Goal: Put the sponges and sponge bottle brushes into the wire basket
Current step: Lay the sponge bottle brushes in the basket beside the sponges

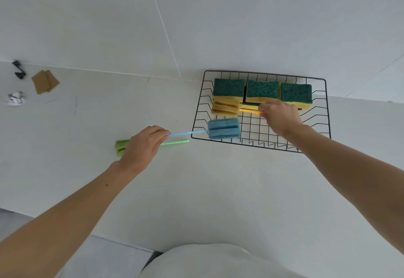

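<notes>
A black wire basket (pixel 327 111) sits at the right against the wall, holding three green-and-yellow sponges (pixel 262 91) in a row along its back. My right hand (pixel 281 117) is inside the basket, shut on the handle of a yellow sponge bottle brush (pixel 225 108) whose head lies at the basket's left. My left hand (pixel 145 144) grips the handle of a blue sponge bottle brush (pixel 224 128), its head hanging over the basket's front-left corner. A green sponge bottle brush (pixel 175 143) lies on the counter, partly hidden under my left hand.
On the white counter's far left lie brown cardboard pieces (pixel 44 81), a crumpled paper ball (pixel 15 99) and a small black clip (pixel 19 69). The white wall runs right behind the basket. The counter's front edge is near my body.
</notes>
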